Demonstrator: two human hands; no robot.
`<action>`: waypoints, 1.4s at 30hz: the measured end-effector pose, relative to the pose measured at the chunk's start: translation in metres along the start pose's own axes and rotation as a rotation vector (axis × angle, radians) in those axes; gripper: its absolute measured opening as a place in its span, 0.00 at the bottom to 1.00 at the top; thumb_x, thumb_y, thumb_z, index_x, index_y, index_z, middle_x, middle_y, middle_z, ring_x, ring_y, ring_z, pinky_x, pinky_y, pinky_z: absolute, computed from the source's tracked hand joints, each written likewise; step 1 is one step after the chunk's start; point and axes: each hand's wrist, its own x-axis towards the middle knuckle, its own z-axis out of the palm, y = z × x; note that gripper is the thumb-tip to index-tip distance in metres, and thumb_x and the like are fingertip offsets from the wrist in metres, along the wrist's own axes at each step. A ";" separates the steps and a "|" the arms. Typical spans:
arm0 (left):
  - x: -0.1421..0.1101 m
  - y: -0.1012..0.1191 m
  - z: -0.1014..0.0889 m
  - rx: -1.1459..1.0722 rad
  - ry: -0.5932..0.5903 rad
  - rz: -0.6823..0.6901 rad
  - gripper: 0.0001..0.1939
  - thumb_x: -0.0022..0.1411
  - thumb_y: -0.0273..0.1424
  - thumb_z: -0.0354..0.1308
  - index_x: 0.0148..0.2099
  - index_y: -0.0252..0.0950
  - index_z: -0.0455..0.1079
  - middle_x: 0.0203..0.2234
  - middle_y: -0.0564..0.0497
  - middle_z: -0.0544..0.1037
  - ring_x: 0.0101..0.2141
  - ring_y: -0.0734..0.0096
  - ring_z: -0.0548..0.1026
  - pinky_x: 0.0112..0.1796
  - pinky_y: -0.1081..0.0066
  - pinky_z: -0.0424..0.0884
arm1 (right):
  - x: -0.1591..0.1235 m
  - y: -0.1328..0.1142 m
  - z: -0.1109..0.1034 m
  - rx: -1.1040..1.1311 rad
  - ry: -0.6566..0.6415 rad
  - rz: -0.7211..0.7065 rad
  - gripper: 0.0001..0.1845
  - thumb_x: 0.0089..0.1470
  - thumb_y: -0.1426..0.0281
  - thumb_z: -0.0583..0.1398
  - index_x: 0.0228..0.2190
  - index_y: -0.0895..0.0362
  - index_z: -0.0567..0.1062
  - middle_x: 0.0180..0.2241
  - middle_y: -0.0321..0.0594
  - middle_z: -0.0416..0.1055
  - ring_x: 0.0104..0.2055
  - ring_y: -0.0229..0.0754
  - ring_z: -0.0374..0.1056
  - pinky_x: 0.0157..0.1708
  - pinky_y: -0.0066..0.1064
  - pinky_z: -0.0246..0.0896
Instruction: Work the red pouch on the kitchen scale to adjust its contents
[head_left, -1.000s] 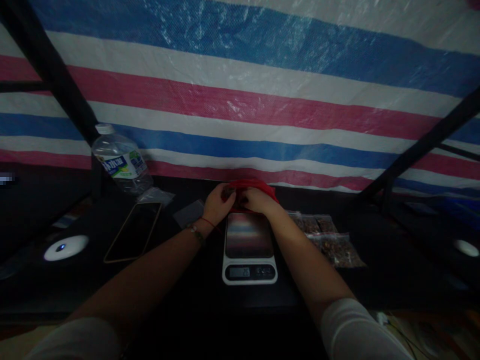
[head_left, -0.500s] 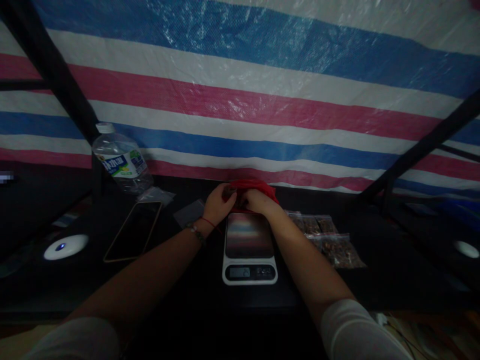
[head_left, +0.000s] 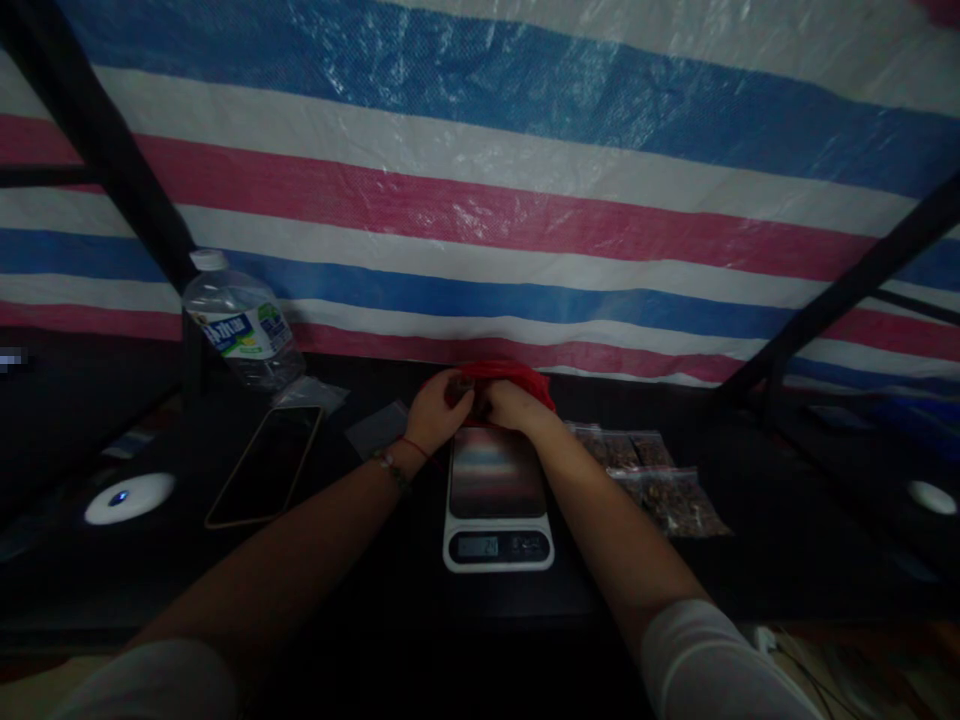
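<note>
- Where both forearms meet at the far side of the dark worktop, the left hand and the right hand are gathered on a red bag.
- The red bag sits just behind the kitchen scale, close to the striped tarp that hangs as a backdrop.
- The left hand's grip is curled closed on the left edge of the bag; a small dark piece seems pinched there, though the dim light makes it hard to tell what it is.
- The right hand's grip is folded together on the bag's front edge, knuckles upward.
- The scale's platform is bare and shiny, and its small display is lit; the digits are too blurred to read.
- Right of the scale lie several clear packets filled with brownish bits, overlapping one another.
- Left of the scale lie a flat clear pouch, a phone face up, and a water bottle tilted against the backdrop.
- A round white device with a small blue light rests well apart at the left.
</note>
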 end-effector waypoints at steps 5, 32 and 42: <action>-0.001 0.000 0.000 0.016 -0.031 0.027 0.19 0.56 0.33 0.58 0.51 0.35 0.67 0.44 0.46 0.77 0.44 0.63 0.75 0.48 0.64 0.70 | 0.003 0.004 0.000 -0.008 0.066 -0.010 0.13 0.51 0.76 0.57 0.37 0.62 0.80 0.36 0.49 0.78 0.34 0.42 0.71 0.32 0.27 0.59; -0.003 0.005 0.000 0.019 -0.181 -0.008 0.20 0.56 0.37 0.59 0.50 0.37 0.70 0.40 0.48 0.79 0.40 0.62 0.77 0.43 0.66 0.73 | -0.017 -0.002 -0.041 0.276 0.399 -0.140 0.17 0.53 0.81 0.54 0.40 0.60 0.79 0.40 0.43 0.77 0.43 0.40 0.70 0.46 0.29 0.60; -0.003 0.002 -0.001 0.047 -0.091 0.048 0.20 0.56 0.34 0.58 0.52 0.36 0.66 0.44 0.46 0.77 0.45 0.62 0.75 0.49 0.63 0.70 | -0.016 0.005 -0.024 0.001 -0.038 0.113 0.17 0.57 0.72 0.54 0.46 0.60 0.76 0.46 0.50 0.74 0.45 0.45 0.71 0.45 0.29 0.61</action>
